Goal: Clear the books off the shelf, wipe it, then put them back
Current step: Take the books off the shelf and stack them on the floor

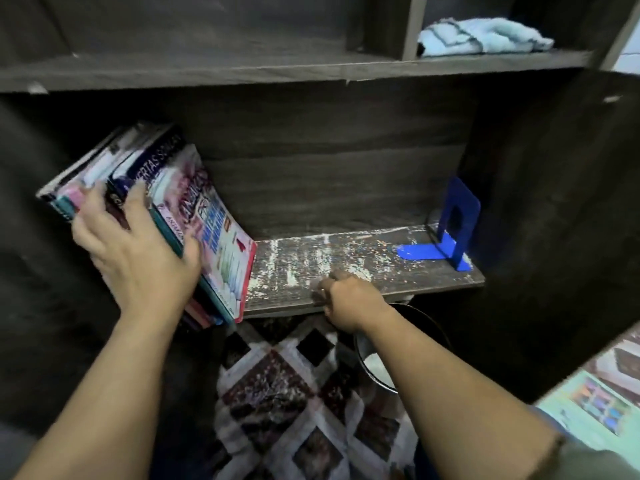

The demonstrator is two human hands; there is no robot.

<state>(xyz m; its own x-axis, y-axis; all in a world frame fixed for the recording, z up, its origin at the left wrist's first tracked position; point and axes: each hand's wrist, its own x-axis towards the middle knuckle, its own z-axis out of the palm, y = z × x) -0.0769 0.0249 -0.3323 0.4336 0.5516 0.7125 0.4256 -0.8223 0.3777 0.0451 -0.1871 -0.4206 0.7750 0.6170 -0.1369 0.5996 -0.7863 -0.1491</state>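
Observation:
A bundle of several books (194, 216) leans to the left at the left end of the dark wooden shelf (398, 271). My left hand (138, 251) grips the bundle across its spines, thumb against the front cover. The bare shelf board is covered with white dust and coloured specks. My right hand (346, 299) is a curled fist at the shelf's front edge; whether it holds anything is not visible. A light blue cloth (481, 36) lies bunched on the shelf above, at the right.
A blue metal bookend (450, 233) stands at the right end of the dusty shelf. Below the shelf a dark round bucket (374, 362) sits on a patterned floor mat (294, 393). More books (602, 400) lie at the lower right.

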